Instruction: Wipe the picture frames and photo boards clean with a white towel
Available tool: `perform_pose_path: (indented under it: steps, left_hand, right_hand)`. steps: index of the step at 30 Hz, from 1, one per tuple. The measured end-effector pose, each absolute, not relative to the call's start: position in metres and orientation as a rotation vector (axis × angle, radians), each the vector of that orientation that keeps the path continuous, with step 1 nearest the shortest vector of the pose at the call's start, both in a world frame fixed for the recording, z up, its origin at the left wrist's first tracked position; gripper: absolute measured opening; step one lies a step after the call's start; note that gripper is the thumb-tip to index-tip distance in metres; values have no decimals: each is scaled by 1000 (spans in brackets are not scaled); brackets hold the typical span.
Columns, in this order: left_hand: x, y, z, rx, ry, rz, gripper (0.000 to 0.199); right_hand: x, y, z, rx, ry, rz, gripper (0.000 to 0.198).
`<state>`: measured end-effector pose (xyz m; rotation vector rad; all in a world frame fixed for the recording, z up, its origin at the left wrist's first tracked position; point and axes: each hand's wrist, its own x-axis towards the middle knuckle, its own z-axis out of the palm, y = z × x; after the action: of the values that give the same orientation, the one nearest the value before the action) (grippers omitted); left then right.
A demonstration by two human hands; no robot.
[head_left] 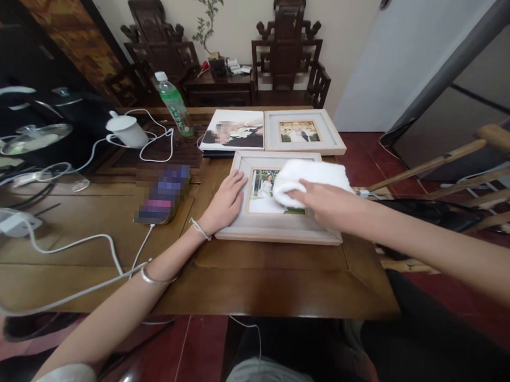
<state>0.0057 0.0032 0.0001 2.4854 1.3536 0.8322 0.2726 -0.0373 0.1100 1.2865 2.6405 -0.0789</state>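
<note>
A light wooden picture frame [278, 236] lies flat on the table, a wedding photo [261, 188] inside its wide pale mat. My left hand [228, 200] holds the frame by its left side, fingers and thumb over the edge. A folded white towel [324, 172] is bunched in my right hand [312, 198], whose fingers are closed on it. The towel rests over the right part of the photo and hides it there. Just behind lie a second framed photo [334, 139] and a photo album [236, 144] with a picture on its cover.
Left on the table [250, 290] are a phone [163, 195] on a white cable, a green-labelled bottle [174, 104], a lidded white cup [127, 132] and tangled cords. A glass-lidded pot [38, 137] stands far left. A wooden chair [492, 152] is at the right.
</note>
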Motion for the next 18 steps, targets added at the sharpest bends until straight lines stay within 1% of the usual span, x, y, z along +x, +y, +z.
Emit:
perform_pose_path:
  steps: [4, 7, 12, 18]
  left_hand:
    - [5, 4, -1, 2476, 1347, 844, 45]
    - [5, 3, 0, 2461, 1342, 848, 44]
    - [5, 3, 0, 2460, 1341, 844, 45]
    - [7, 3, 1, 2469, 1359, 838, 45]
  right_hand:
    - [273, 12, 104, 1309, 2713, 237, 73]
    - [272, 36, 91, 1229, 2696, 331, 77]
    - [263, 22, 74, 1170, 2624, 218, 81]
    - [254, -55, 99, 1095, 2659, -114, 76]
